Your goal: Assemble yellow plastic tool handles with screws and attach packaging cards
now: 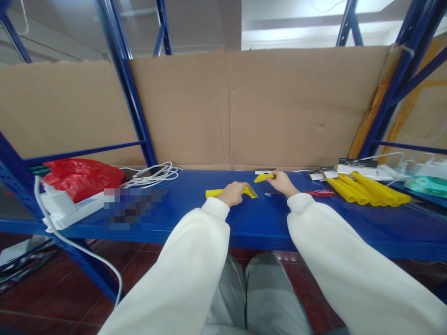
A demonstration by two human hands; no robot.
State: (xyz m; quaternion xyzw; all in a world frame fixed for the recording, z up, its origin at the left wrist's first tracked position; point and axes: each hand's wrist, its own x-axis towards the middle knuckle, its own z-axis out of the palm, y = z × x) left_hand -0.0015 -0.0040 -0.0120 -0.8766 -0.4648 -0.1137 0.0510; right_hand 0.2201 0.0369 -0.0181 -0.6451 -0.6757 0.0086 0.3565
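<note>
My left hand [233, 193] is closed around a yellow scraper [213, 192] lying low over the blue shelf. Its tubular handle sticks out to the left, and its head with a greyish blade edge shows to the right of my fingers. In my right hand [283, 183], a small flat yellow piece [262, 177] is pinched, pointing left and held apart from the scraper. A screwdriver with a red handle [320, 193] lies just right of my right wrist; a thin metal shaft shows left of the wrist. My palm and sleeve hide what lies between.
Several yellow tubes [366, 190] lie in a row at the right, near black-and-white cards [356, 166]. On the left are a white power strip [82, 209], a coiled white cable [157, 174] and a red plastic bag [84, 177]. Cardboard [181, 111] walls the back; blue posts [131, 93] frame the shelf.
</note>
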